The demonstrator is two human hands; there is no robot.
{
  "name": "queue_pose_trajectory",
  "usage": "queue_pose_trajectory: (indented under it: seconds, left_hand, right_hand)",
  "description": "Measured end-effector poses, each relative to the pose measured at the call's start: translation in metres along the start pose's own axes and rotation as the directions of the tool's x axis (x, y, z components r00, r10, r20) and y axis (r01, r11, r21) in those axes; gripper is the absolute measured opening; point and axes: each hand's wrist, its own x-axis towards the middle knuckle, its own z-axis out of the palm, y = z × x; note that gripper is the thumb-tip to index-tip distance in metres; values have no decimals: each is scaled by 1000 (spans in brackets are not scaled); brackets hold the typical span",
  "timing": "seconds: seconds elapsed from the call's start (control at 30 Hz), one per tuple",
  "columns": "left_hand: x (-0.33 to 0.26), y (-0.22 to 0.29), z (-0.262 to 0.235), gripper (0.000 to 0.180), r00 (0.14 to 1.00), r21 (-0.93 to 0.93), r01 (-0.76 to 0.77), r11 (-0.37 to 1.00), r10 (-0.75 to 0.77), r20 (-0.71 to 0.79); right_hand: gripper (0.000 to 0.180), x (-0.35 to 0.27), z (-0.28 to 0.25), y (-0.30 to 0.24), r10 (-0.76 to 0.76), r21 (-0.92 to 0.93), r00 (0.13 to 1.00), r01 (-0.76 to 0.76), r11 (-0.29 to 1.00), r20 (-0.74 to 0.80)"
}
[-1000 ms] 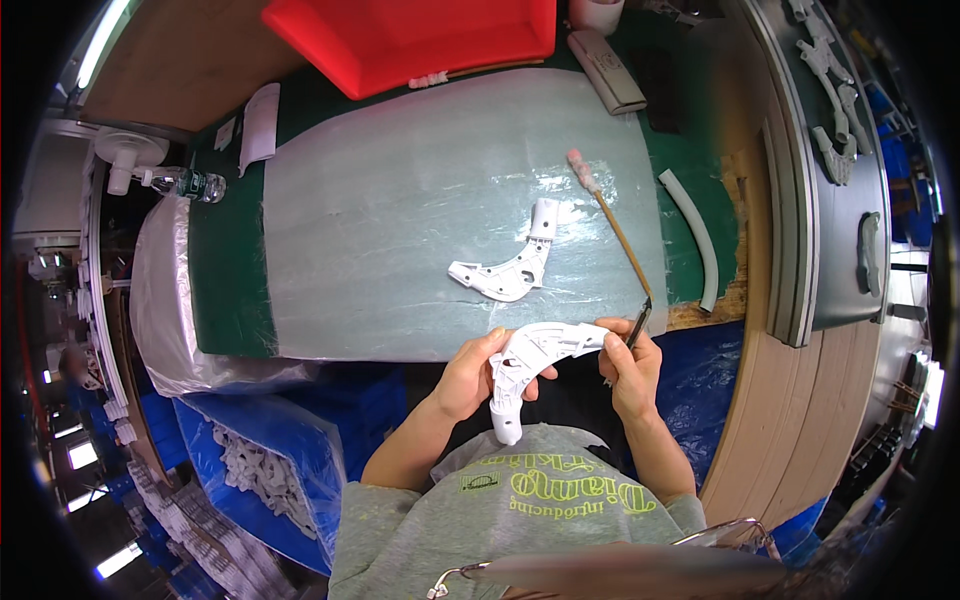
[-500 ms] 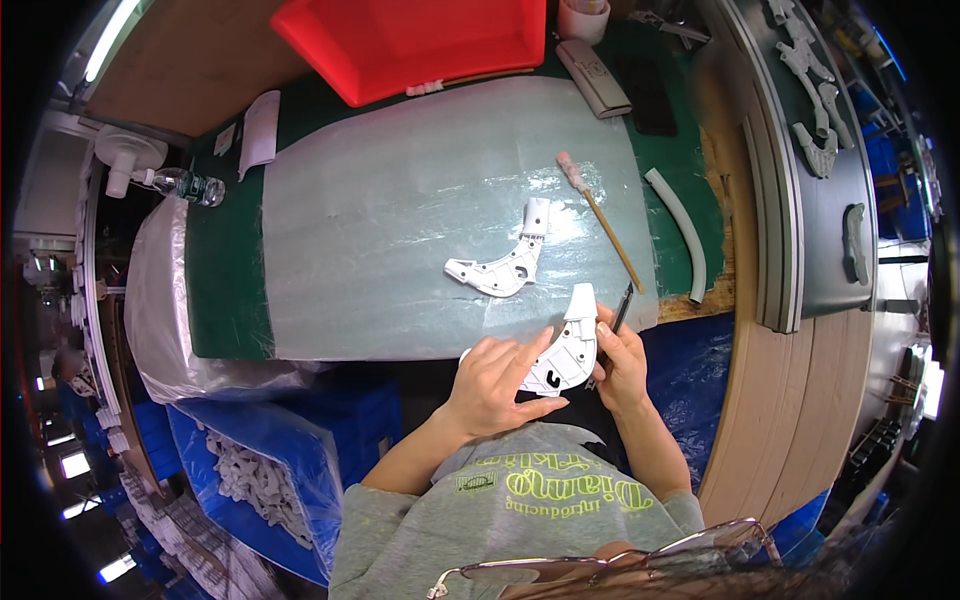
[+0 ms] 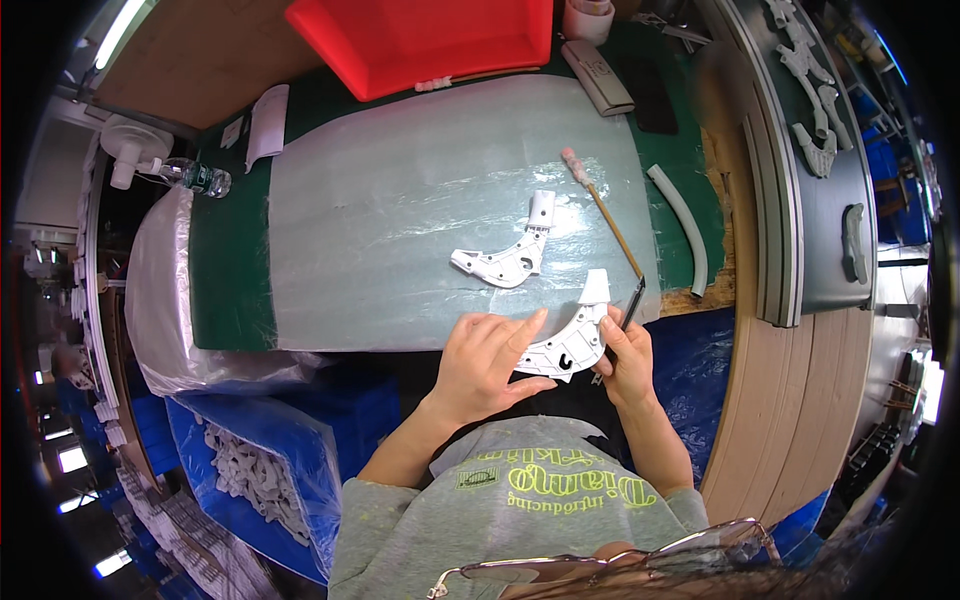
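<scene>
A white curved plastic part [image 3: 592, 322], with ribs and a dark hook-shaped slot, is held above the table's near edge. My right hand [image 3: 628, 362] grips its right side between thumb and fingers. The same hand also holds a slim black pen-like tool [image 3: 634, 303], its tip pointing away from me. My left hand [image 3: 480, 362] is at the part's left end, fingers stretched out and thumb apart; the fingers hide that end, so I cannot tell how firmly it touches. A second, similar white part [image 3: 505, 268] lies on the clear plastic sheet just beyond.
A wooden-handled stick with a pink tip [image 3: 610, 220] and a grey curved tube [image 3: 682, 225] lie to the right. A red bin [image 3: 430, 45], a grey case [image 3: 597, 78] and a white container [image 3: 588, 22] stand at the back. A bottle [image 3: 195, 177] is left; a blue lined bin [image 3: 310, 470] holds grey parts.
The held part has shifted slightly right and away from me and turned a little. My left thumb and fingers have opened wider around its left end. The black tool moved with the right hand.
</scene>
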Motion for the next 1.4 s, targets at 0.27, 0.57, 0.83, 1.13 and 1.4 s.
queue_pose_trajectory:
  seconds: [0.27,0.57,0.83,1.13,1.4]
  left_hand:
    - [-15,-12,-3,81,983,-75,151,986,-158,-90]
    - [-27,-10,7,77,917,-480,328,814,-396,-44]
    - [-32,-6,22,75,784,-911,316,265,-613,94]
    - [-39,-11,38,58,517,-924,187,-332,-767,380]
    - [-42,-16,44,59,570,-928,35,-372,-755,324]
  right_hand:
    - [30,0,-4,-6,-60,26,998,60,998,-31]
    - [27,-2,-6,-5,-72,75,997,74,994,-34]
    - [22,-6,-4,-3,-107,64,993,110,992,-52]
    - [39,-13,-11,19,-193,-93,980,197,976,49]
    - [43,-13,-17,25,-223,-103,965,238,966,135]
